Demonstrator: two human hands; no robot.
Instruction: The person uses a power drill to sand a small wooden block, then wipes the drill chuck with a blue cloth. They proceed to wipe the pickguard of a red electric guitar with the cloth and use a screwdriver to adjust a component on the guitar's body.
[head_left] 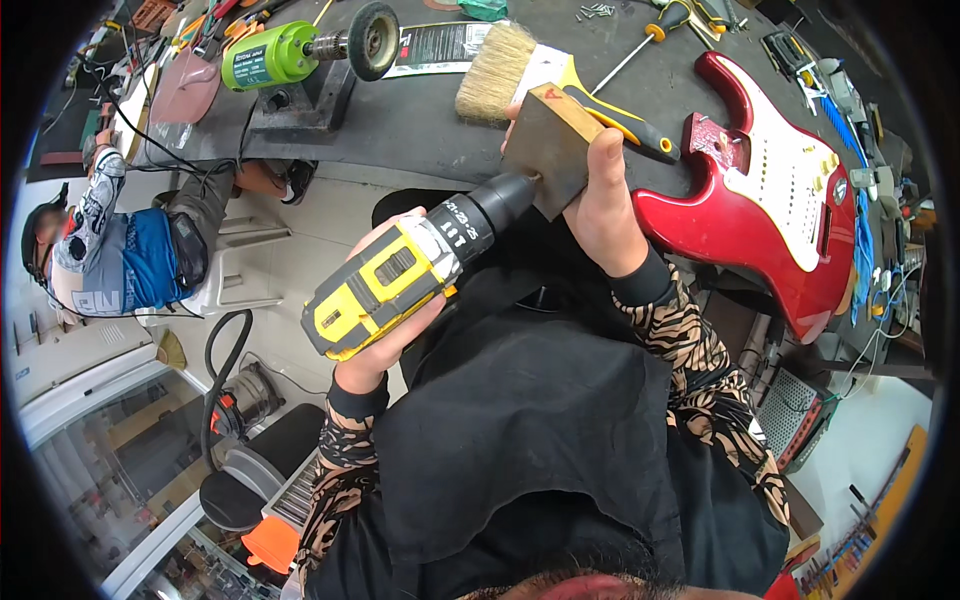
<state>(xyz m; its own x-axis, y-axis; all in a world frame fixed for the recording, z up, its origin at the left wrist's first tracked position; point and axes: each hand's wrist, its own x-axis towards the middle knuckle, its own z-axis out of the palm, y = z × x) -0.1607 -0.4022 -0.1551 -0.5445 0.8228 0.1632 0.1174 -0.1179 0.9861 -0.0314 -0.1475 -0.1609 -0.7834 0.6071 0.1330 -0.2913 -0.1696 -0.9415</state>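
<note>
My left hand (392,335) is closed round a yellow and black cordless drill (385,275), its body slanting up to the right. The drill's black chuck (500,200) points at a small wooden block (548,150). A short bit of brass-coloured metal shows where the chuck's tip meets the block's brown face; how deep it sits is hidden. My right hand (605,210) grips the block from the right, thumb along its edge. The block is tilted, with a paler upper side bearing a red mark. Just right of my right hand lies a red electric guitar body (790,190) with a white pickguard.
Behind the block lie a wide paintbrush (497,70), a yellow and black-handled tool (620,120) and a screwdriver (645,50). A green bench grinder (270,58) with a wheel stands at the left on the dark workbench (420,150). Another person (130,245) sits at the far left.
</note>
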